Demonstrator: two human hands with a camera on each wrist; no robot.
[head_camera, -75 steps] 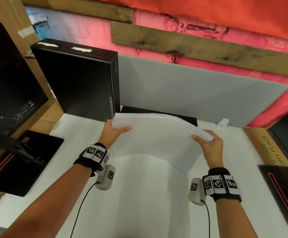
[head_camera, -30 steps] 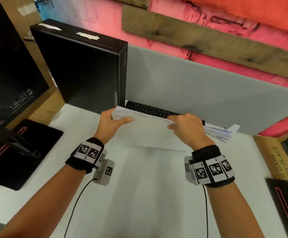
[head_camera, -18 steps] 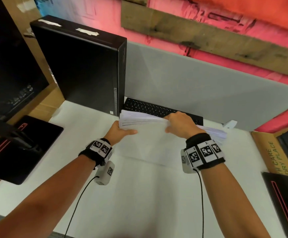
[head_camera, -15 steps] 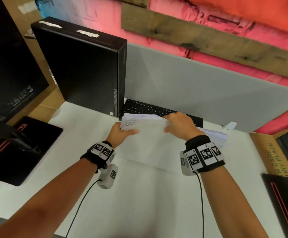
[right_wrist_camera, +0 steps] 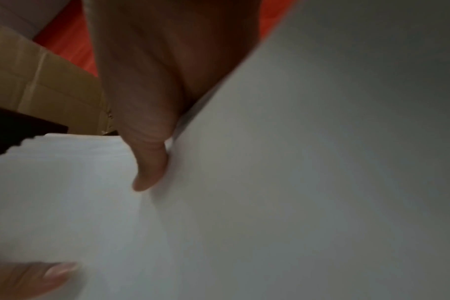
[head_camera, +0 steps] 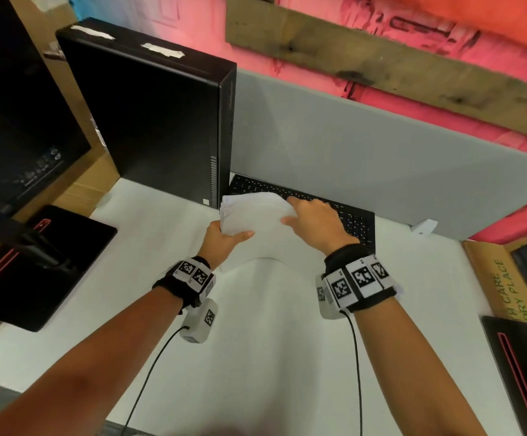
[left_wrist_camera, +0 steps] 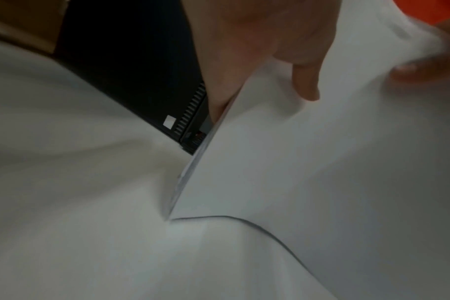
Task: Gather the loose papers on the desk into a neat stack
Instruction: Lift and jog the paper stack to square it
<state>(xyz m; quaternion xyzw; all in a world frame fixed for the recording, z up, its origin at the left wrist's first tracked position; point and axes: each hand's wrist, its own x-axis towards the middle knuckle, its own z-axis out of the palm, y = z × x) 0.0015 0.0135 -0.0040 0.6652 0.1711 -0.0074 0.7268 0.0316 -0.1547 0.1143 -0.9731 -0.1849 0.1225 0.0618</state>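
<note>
Paper stack (head_camera: pixel 255 215) held upright near the table's (head_camera: pixel 255 357) far edge, in front of the keyboard (head_camera: pixel 356 218) and beside the black computer tower (head_camera: pixel 161 127). My left hand (head_camera: pixel 221 240) grips its left side, thumb across the front; my right hand (head_camera: pixel 315 221) clasps its top edge, bottom edge meeting the table.
</note>
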